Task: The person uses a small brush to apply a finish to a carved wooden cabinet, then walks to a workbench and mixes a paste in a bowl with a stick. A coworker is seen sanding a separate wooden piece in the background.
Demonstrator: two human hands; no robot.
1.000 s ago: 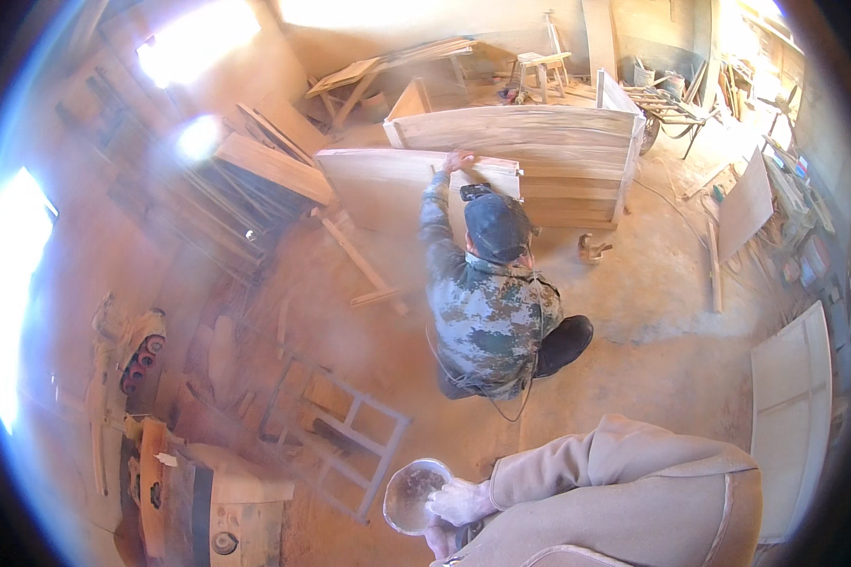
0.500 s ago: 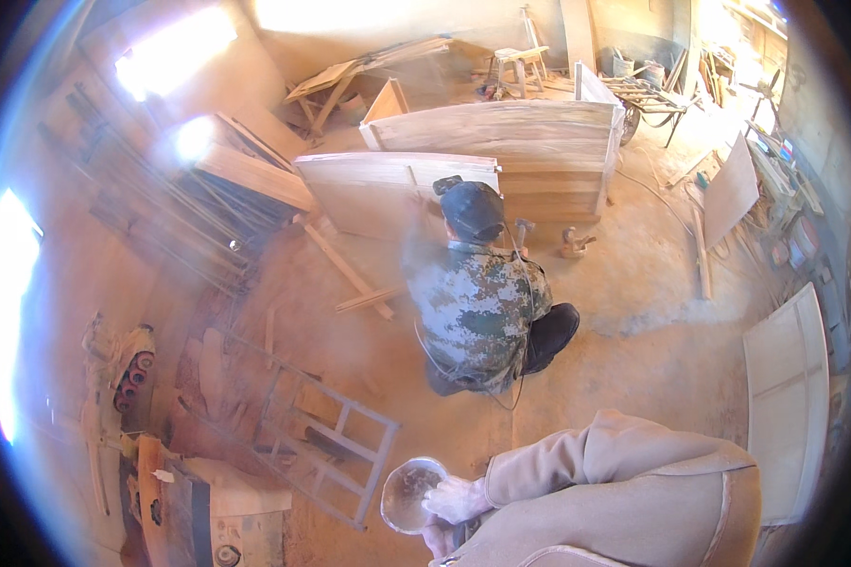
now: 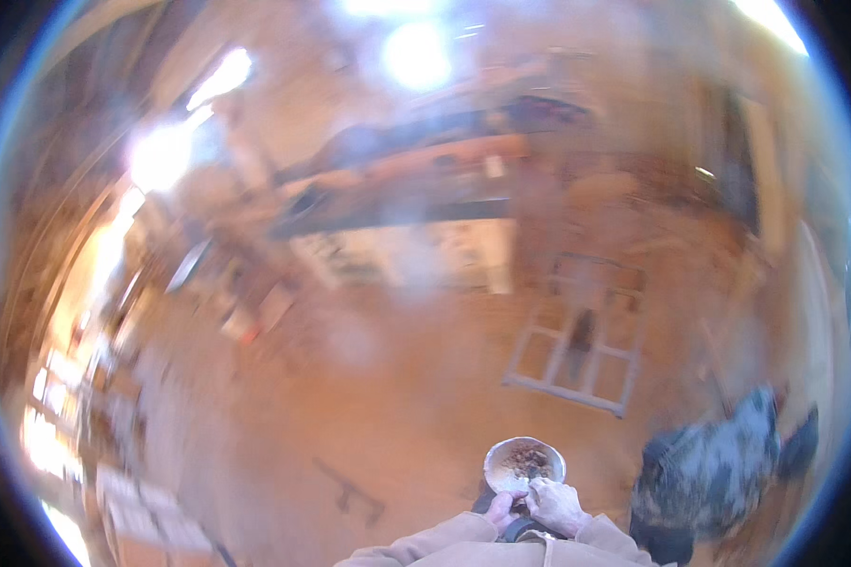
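A round whitish bowl (image 3: 494,465) with brown crumbly matter in it is in front of me at the bottom of the view. My left hand (image 3: 503,511) grips its near rim. Right beside it, my right hand (image 3: 557,507) is closed at the same near edge, its fingertips over the rim; whatever is between those fingers is hidden. Something dark shows below the bowl between my hands, too blurred to name.
To the right, a person in a camouflage jacket (image 3: 714,463) is low on the floor. A grey metal frame (image 3: 563,387) lies ahead of the bowl. Farther off stands a long workbench or machine with a pale side (image 3: 454,248). Cluttered items line the left side. Motion blurs much of this.
My view has swung to the left, so the crouching person and metal frame now appear farther right. The bowl is still in my hands, and its brown contents now show.
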